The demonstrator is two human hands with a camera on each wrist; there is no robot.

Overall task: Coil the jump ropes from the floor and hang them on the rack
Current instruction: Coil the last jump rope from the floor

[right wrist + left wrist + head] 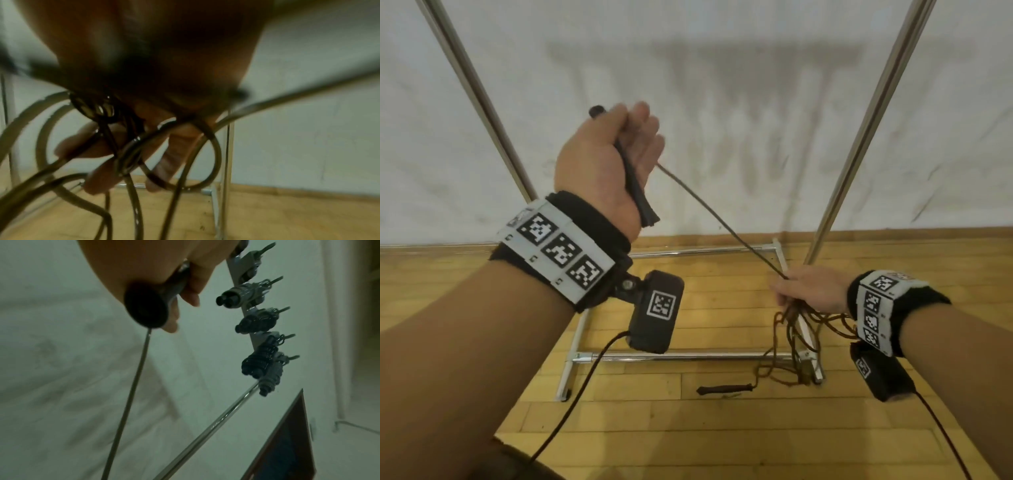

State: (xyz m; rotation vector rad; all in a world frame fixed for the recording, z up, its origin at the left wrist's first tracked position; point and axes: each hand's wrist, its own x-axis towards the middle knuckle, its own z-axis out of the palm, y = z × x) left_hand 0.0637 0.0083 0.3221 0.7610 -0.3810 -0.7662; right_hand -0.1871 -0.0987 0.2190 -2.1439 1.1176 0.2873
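My raised left hand [619, 150] grips one dark jump rope handle [633, 185]; its round end [147, 305] fills the left wrist view. From it the brown rope [722, 219] runs taut down to my right hand [804, 291], which holds several loose loops [811, 322] hanging toward the floor. In the right wrist view those loops [131, 149] cross over my fingers [98, 181]. The second handle [726, 389] lies on the wooden floor. The metal rack's base [688, 356] stands in front of me. Its top bar carries hooks with other coiled ropes [257, 321].
Two slanted rack poles [479, 92] [869, 126] rise left and right against a white sheet wall [722, 102]. Cables [571, 411] trail from both wrist cameras. Wooden plank floor [688, 438] spreads below, and a dark framed panel [287, 443] leans near the wall.
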